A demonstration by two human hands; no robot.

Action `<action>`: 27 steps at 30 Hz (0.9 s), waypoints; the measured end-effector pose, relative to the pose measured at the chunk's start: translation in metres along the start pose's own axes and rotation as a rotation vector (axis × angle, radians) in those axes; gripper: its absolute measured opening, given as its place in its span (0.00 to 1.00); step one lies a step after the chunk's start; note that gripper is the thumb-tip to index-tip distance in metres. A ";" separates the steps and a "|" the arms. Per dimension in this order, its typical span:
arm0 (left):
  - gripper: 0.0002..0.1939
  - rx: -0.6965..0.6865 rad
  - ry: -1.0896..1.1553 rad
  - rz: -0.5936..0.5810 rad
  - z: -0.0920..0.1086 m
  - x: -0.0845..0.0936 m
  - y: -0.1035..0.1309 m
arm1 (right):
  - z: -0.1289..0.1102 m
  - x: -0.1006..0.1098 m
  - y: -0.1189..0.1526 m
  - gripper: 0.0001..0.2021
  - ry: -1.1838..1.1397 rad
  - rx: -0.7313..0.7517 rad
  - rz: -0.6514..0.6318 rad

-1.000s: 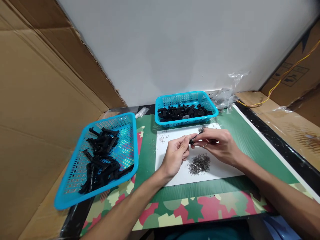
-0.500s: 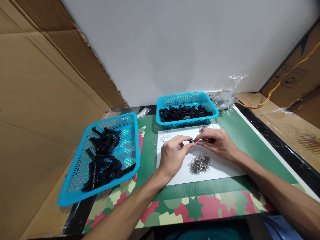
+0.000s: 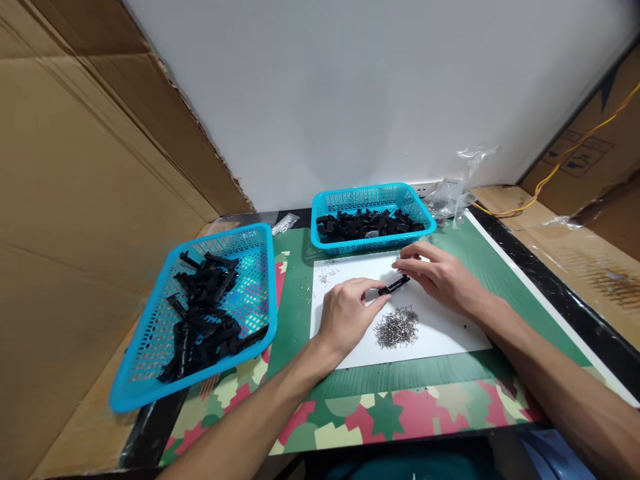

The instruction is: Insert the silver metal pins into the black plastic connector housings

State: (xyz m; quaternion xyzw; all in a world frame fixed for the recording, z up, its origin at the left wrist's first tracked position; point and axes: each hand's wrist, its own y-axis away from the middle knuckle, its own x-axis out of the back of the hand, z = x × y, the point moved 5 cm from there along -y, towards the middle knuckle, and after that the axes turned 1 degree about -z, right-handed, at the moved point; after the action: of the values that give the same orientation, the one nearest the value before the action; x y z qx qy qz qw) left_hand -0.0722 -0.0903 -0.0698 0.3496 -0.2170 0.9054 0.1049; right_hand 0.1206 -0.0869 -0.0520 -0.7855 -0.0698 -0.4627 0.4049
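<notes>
My left hand [image 3: 350, 313] pinches one end of a narrow black plastic part [image 3: 396, 285] between thumb and index finger. The part slants over the white sheet [image 3: 350, 353], its far end close to my right hand [image 3: 440, 277]. My right hand is closed, thumb and index fingertips together just above that far end; a thin glint shows there, too small to name. Below the part lies a heap of small bent metal wire pieces [image 3: 397, 328]. A few more wire pieces [image 3: 327, 275] are scattered on the sheet's left side.
A blue basket [image 3: 273, 280] with long black plastic parts [image 3: 205, 313] stands at the left. Another blue basket [image 3: 373, 248] at the back holds small black pieces [image 3: 370, 223]. Clear plastic bags [image 3: 450, 197] lie behind on the right. Cardboard [image 3: 75, 200] walls the left side.
My right hand has moved slightly up and away from the black part, which now shows along its length. My left hand keeps its pinch, with the part turned and a little lower.
</notes>
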 end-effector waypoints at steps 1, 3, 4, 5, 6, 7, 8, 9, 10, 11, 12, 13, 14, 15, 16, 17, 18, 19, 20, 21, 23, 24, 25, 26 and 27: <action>0.10 -0.007 -0.007 -0.002 0.000 -0.001 0.000 | -0.001 0.003 0.001 0.14 0.023 -0.001 0.039; 0.10 -0.013 -0.022 -0.008 0.000 -0.001 0.000 | -0.003 0.010 0.002 0.11 0.042 -0.044 0.147; 0.09 -0.013 -0.031 -0.014 0.000 -0.002 0.000 | -0.005 0.013 0.002 0.08 0.030 -0.084 0.212; 0.09 -0.013 -0.040 -0.022 0.001 -0.002 0.000 | -0.007 0.016 0.003 0.06 -0.004 -0.138 0.275; 0.09 -0.015 -0.051 -0.032 0.001 -0.003 0.000 | -0.008 0.017 0.003 0.03 -0.063 -0.206 0.331; 0.09 -0.021 -0.063 -0.044 0.002 -0.003 0.000 | -0.009 0.017 0.003 0.04 -0.151 -0.287 0.365; 0.09 -0.028 -0.073 -0.053 0.003 -0.004 0.000 | -0.010 0.013 0.003 0.06 -0.254 -0.371 0.366; 0.08 -0.038 -0.080 -0.060 0.003 -0.004 0.000 | -0.011 0.009 0.002 0.08 -0.355 -0.449 0.351; 0.08 -0.047 -0.082 -0.062 0.004 -0.004 0.001 | -0.013 0.004 0.002 0.10 -0.437 -0.504 0.331; 0.08 -0.053 -0.082 -0.061 0.004 -0.004 0.001 | -0.014 -0.001 0.001 0.11 -0.497 -0.547 0.316; 0.07 -0.054 -0.080 -0.059 0.005 -0.004 0.001 | -0.015 -0.005 0.001 0.12 -0.540 -0.578 0.304; 0.07 -0.052 -0.079 -0.054 0.005 -0.004 0.001 | -0.016 -0.008 0.001 0.13 -0.566 -0.600 0.298; 0.07 -0.047 -0.079 -0.051 0.005 -0.004 0.001 | -0.016 -0.010 0.001 0.13 -0.578 -0.618 0.296; 0.07 -0.043 -0.082 -0.051 0.004 -0.005 0.001 | -0.016 -0.012 0.001 0.13 -0.580 -0.631 0.295; 0.07 -0.039 -0.084 -0.051 0.005 -0.005 0.001 | -0.015 -0.013 0.001 0.13 -0.577 -0.639 0.294; 0.07 -0.039 -0.085 -0.052 0.005 -0.005 0.001 | -0.015 -0.014 0.001 0.12 -0.568 -0.643 0.293; 0.07 -0.041 -0.086 -0.054 0.005 -0.005 0.001 | -0.016 -0.015 0.001 0.12 -0.553 -0.641 0.293; 0.07 -0.044 -0.087 -0.056 0.006 -0.005 0.001 | -0.016 -0.015 0.001 0.13 -0.532 -0.637 0.294; 0.07 -0.043 -0.088 -0.058 0.006 -0.006 0.001 | -0.017 -0.015 0.001 0.13 -0.506 -0.629 0.298; 0.07 -0.038 -0.090 -0.058 0.006 -0.006 0.001 | -0.018 -0.014 0.001 0.13 -0.477 -0.618 0.305; 0.08 -0.021 -0.092 -0.064 0.005 -0.007 0.001 | -0.021 -0.014 0.001 0.14 -0.417 -0.595 0.321; 0.08 -0.012 -0.093 -0.067 0.004 -0.007 0.001 | -0.022 -0.014 0.001 0.13 -0.395 -0.586 0.329; 0.08 -0.006 -0.095 -0.066 0.003 -0.008 0.001 | -0.023 -0.014 0.001 0.13 -0.377 -0.576 0.335; 0.07 -0.005 -0.099 -0.066 0.003 -0.008 0.001 | -0.024 -0.014 0.002 0.13 -0.363 -0.565 0.340; 0.07 -0.009 -0.108 -0.064 0.003 -0.008 0.001 | -0.025 -0.014 0.002 0.12 -0.352 -0.552 0.342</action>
State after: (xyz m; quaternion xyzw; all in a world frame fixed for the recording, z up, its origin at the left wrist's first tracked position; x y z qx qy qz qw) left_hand -0.0646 -0.0929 -0.0733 0.4044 -0.2150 0.8804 0.1232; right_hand 0.0967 -0.1025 -0.0581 -0.9332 0.1214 -0.2473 0.2308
